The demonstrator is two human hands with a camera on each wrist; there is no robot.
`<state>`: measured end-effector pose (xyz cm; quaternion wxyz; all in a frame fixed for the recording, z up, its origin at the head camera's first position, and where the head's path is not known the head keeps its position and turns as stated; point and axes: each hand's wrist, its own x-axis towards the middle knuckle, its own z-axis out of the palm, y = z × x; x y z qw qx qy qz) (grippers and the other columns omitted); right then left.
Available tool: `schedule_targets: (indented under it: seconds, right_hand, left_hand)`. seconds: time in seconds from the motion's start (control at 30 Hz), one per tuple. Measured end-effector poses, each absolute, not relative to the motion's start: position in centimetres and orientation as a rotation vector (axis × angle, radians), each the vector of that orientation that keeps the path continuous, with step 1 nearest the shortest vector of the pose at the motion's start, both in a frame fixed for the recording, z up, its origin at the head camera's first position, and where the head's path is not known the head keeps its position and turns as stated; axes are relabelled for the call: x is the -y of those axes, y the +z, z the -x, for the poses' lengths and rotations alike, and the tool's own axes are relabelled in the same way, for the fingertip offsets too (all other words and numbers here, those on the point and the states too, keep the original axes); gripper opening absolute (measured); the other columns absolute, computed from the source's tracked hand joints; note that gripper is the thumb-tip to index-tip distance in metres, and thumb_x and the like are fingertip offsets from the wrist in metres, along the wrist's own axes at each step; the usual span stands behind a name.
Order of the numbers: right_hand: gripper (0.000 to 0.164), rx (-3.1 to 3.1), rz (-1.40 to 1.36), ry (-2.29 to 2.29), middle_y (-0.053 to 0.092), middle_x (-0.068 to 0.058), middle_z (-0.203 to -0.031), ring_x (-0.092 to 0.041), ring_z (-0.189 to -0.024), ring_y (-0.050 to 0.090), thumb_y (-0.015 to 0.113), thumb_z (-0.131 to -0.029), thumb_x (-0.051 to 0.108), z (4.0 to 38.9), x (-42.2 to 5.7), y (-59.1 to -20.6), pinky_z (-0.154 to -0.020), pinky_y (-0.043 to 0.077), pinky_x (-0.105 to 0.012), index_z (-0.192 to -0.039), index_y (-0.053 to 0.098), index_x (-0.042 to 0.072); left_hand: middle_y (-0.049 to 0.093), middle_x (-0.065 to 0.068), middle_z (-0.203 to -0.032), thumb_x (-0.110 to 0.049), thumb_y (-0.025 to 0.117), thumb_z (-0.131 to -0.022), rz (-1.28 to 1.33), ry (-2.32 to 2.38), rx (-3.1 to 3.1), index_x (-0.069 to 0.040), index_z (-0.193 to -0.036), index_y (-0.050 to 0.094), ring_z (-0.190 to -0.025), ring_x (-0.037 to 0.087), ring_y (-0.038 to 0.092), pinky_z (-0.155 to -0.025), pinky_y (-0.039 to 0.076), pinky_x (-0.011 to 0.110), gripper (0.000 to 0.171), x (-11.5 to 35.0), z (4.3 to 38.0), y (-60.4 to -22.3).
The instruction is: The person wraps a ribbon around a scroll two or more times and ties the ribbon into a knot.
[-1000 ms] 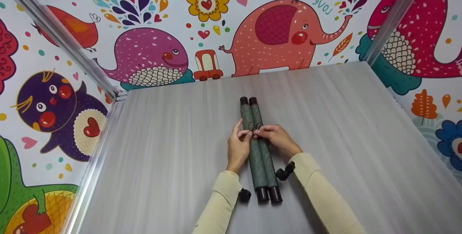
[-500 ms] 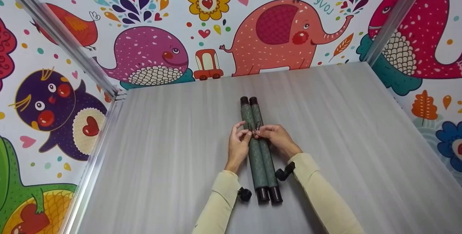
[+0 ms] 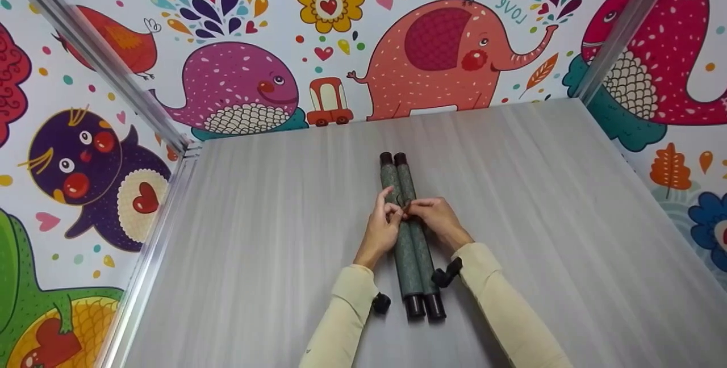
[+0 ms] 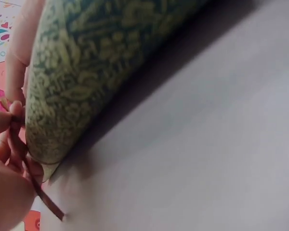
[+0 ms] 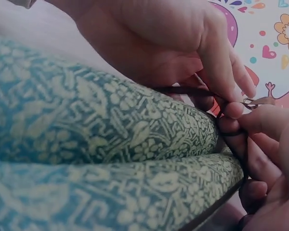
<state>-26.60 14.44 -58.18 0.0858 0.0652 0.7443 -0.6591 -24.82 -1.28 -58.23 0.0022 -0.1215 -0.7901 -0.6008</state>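
Note:
A scroll (image 3: 410, 254), rolled from both ends into two green rolls with dark end knobs, lies lengthwise on the table. The wrist views show a pale floral pattern on its cloth backing. Around its middle runs a thin brown ribbon (image 5: 183, 90). My left hand (image 3: 379, 233) is at the roll's left side, thumb and fingertip pinching the ribbon, with one finger raised. From the right, my right hand (image 3: 443, 221) pinches the ribbon too, fingertips close to the left's. One loose ribbon end (image 4: 50, 206) hangs down in the left wrist view. The knot itself is partly hidden by fingers.
The grey wood-grain table (image 3: 272, 231) extends around the scroll. Behind it stands a wall (image 3: 352, 21) printed with cartoon animals. Metal posts (image 3: 113, 61) rise at the table's back corners. Small black wrist cameras (image 3: 381, 302) hang by both cuffs.
The ribbon loops that stood up above the fingers are smaller and drawn lower. My left hand has shifted slightly right, toward the right fingertips. The scroll stays in place.

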Motion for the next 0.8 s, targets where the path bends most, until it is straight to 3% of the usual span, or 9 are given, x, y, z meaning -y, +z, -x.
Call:
schedule_targets:
  seconds: [0.2,0.37,0.67,0.8]
  right_hand:
    - [0.018,-2.262,-0.138,-1.96,0.076,-0.005,-0.093,-0.008,-0.077,0.062,0.069,-0.089,0.01,26.4,-14.7,-58.6,-0.065,0.047,-0.021,-0.101,0.078,-0.001]
    - [0.022,-2.236,0.007,-1.969,0.076,-0.008,-0.099,-0.008,-0.089,0.067,0.071,-0.092,0.015,26.2,-14.9,-58.9,-0.076,0.051,-0.021,-0.107,0.076,-0.001]
    - [0.029,-2.158,0.265,-1.961,0.073,-0.013,-0.108,-0.008,-0.096,0.067,0.062,-0.097,0.01,26.1,-15.7,-59.2,-0.084,0.052,-0.024,-0.117,0.068,-0.01]
    - [0.03,-2.191,0.205,-1.927,0.075,-0.004,-0.103,-0.009,-0.093,0.067,0.067,-0.096,0.026,26.0,-15.5,-59.0,-0.083,0.05,-0.024,-0.11,0.075,0.001]
  left_hand:
    - [0.068,0.005,-0.091,-0.001,0.047,-0.101,0.379,-1.906,2.543,-0.005,-0.152,0.03,-0.088,0.015,0.065,-0.086,0.047,0.033,0.054,1.5,25.0,-58.2]
    - [0.07,0.008,-0.092,-0.001,0.046,-0.101,0.354,-1.921,2.564,-0.006,-0.152,0.03,-0.091,0.021,0.066,-0.09,0.047,0.039,0.054,1.6,25.2,-58.0]
    - [0.069,0.001,-0.093,-0.007,0.051,-0.101,0.219,-1.872,2.644,-0.009,-0.152,0.031,-0.085,0.012,0.061,-0.084,0.048,0.034,0.054,1.2,25.1,-57.2]
    - [0.069,-0.001,-0.088,-0.003,0.051,-0.099,0.205,-1.792,2.655,-0.007,-0.151,0.033,-0.073,0.008,0.057,-0.074,0.047,0.029,0.055,0.8,25.0,-56.9]
